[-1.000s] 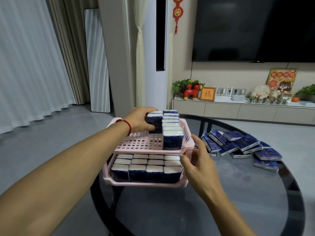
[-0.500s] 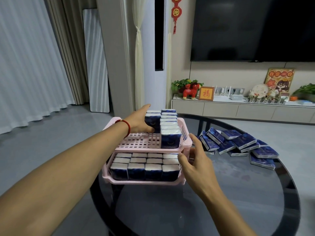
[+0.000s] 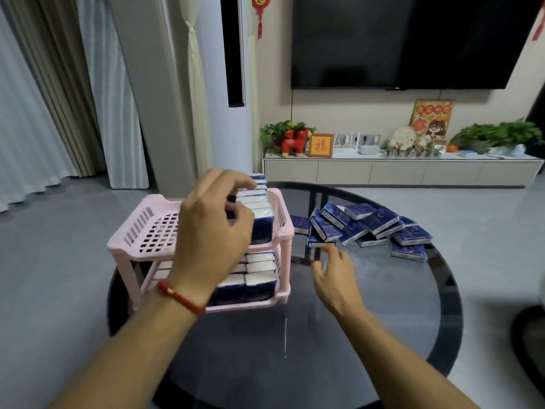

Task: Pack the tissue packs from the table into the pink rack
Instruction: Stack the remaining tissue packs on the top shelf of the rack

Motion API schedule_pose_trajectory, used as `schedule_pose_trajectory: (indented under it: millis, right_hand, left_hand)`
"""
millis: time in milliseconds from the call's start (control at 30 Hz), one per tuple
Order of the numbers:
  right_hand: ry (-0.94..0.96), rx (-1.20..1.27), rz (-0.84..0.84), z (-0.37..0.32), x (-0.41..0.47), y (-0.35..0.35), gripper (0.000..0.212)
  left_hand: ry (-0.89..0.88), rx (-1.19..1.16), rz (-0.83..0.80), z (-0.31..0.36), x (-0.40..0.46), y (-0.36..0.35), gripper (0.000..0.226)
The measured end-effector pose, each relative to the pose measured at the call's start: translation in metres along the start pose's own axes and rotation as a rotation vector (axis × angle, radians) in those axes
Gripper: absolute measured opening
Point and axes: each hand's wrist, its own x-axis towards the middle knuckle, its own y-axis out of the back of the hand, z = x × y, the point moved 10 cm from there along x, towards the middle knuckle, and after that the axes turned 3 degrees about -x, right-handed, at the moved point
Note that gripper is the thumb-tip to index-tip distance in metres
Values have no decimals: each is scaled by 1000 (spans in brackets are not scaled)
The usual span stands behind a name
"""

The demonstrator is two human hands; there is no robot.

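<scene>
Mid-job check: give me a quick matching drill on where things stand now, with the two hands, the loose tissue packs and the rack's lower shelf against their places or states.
Column one:
1. left hand
2. right hand
3. loose tissue packs
4. lower shelf of the pink rack

Column two:
A. heaped on the glass table, right of the rack
B. filled with rows of packs
C. over the top shelf, at the packs standing there
D. fingers spread, reaching toward the heap

Pairs: 1-C, 2-D, 3-A, 4-B

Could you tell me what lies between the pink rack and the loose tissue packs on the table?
Bare dark glass table, seen in the head view; the right hand hovers there.
</scene>
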Motion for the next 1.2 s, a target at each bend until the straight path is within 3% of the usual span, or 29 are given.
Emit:
schedule_pose_trajectory:
  millis: [100,200,267,367,467,600,900,1033,1133,1200]
  right_hand:
    - [-7,-60,62,17,19,-3,43]
    - [22,-135,68,19,44,-11,64]
    - [72,-233,30,16,58,-20,70]
    - [95,-231,77,19,70,-17,59]
    - [141,-268,194,18,67,-1,28]
    - [209,-539,254,19,59,5,27]
    - [267,-489,94,26,41,8,24]
    - [238,-330,86,30,16,28,27]
    - [261,-64,24,21,-11,46,29]
    - [270,37,-104,17,-27,50,29]
  left_hand:
    - [-27,-166,-166,30,-50,-53,29]
    - [114,-245,-453,20,-98,-117,32]
    - [222,-256,-542,6,-119,-143,33]
    - [386,-234,-595,-12,-135,-159,31]
    - [363,-215,-684,-7,-145,-171,32]
    - [366,-219,-683,-7,-144,-174,31]
    - [596,-274,-683,-15,-154,-184,30]
    - [890,-397,-603,-30,-166,-198,29]
    - [1158,-605,-494,-38,-182,-217,54]
    - [1313,-834,-390,-32,-186,-227,35]
